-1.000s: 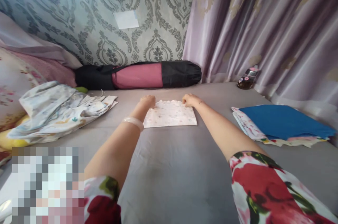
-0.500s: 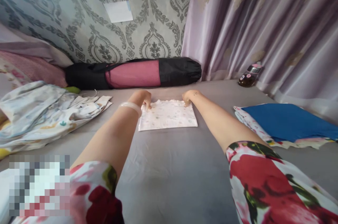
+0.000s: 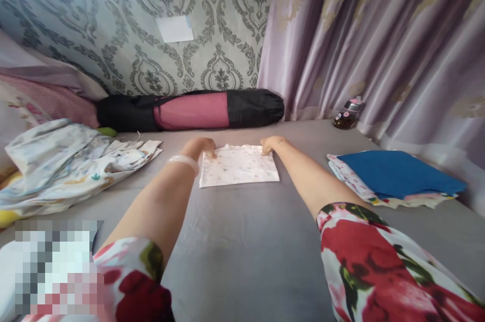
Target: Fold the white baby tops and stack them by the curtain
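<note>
A white cloth [image 3: 239, 168] with a faint small print lies folded into a flat rectangle on the grey sheet, its far edge slightly ruffled. At its far left corner, my left hand [image 3: 206, 147] has its fingers closed on the fabric; a pale bangle circles that wrist. My right hand [image 3: 268, 145] pinches the far right corner, with the fingertips partly hidden behind the hand. Both arms reach forward, one on either side of the cloth.
A grey sheet [image 3: 242, 241] covers the bed. Rumpled printed clothes [image 3: 76, 165] lie at left; a folded stack topped by blue cloth [image 3: 401, 173] sits at right. Along the wall rests a black and pink rolled bag [image 3: 193, 109]. A bottle [image 3: 347, 112] stands near the curtain [image 3: 341, 34].
The camera view has shifted slightly. Both hands stay at the far corners of the white cloth, which keeps its folded shape.
</note>
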`<state>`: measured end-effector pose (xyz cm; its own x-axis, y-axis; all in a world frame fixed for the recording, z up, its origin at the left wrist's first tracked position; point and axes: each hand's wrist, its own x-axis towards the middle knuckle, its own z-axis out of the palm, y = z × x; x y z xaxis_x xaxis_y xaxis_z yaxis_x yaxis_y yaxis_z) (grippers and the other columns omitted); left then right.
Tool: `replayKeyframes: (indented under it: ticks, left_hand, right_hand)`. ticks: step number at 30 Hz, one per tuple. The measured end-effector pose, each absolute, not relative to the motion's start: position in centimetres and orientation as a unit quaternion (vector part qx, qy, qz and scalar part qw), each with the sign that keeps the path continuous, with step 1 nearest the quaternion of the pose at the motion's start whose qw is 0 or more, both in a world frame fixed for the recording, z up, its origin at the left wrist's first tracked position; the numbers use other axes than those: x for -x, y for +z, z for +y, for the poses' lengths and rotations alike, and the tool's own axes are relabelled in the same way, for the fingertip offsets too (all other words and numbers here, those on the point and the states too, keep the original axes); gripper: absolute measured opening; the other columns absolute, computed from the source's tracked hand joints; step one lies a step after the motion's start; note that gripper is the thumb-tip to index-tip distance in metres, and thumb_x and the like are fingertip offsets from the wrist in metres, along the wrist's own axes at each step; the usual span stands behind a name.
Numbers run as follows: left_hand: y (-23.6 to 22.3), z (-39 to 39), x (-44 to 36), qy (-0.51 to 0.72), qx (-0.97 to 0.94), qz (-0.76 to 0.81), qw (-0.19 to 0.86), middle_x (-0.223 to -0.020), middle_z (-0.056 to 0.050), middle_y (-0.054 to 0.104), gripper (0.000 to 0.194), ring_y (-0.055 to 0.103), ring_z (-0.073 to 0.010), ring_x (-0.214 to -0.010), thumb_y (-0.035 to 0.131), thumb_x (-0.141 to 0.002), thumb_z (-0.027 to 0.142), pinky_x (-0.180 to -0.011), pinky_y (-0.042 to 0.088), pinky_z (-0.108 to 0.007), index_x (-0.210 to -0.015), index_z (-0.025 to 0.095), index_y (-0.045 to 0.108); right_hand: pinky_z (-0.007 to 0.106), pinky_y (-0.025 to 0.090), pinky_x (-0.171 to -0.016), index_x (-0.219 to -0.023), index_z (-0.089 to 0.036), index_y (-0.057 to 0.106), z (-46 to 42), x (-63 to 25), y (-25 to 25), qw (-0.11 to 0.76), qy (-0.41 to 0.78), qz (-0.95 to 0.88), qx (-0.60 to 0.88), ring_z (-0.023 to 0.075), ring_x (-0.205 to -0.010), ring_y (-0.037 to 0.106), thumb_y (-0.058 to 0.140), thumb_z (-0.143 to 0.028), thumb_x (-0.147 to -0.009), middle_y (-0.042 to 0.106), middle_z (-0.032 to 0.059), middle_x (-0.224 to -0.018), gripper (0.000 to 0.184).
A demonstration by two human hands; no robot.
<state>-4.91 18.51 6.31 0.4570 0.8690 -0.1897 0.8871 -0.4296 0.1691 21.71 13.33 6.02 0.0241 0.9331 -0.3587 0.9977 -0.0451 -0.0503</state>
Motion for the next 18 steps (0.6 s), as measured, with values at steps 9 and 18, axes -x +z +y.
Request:
replayKeyframes:
  ticks: [9, 18]
  left_hand:
    - [5.7, 11.5, 5.9, 0.008, -0.804, 0.587, 0.091, -0.105, -0.006, 0.07, 0.025, 0.06, -0.0246, -0.1, 0.056, -0.078, 0.027, -0.093, 0.038, -0.042, -0.102, 0.022, 0.061]
    - [10.9, 8.8, 8.1, 0.101, -0.829, 0.535, 0.125, -0.075, 0.001, 0.065, 0.023, 0.058, -0.0188, -0.081, 0.064, -0.072, 0.036, -0.071, 0.038, -0.027, -0.088, 0.019, 0.064]
  right_hand:
    - [0.033, 0.048, -0.09, -0.131, -0.021, 0.055, 6.1, -22.1, 5.2, -0.018, -0.078, 0.704, -0.706, 0.0258, -0.119, 0.059, 0.055, -0.024, -0.091, 0.06, 0.0138, -0.133, 0.04]
    - [0.02, 0.043, -0.078, -0.113, -0.02, 0.066, 3.4, -23.2, 9.8, -0.093, -0.063, 0.742, -0.661, 0.0174, -0.103, 0.063, 0.062, -0.024, -0.086, 0.07, 0.0046, -0.115, 0.028]
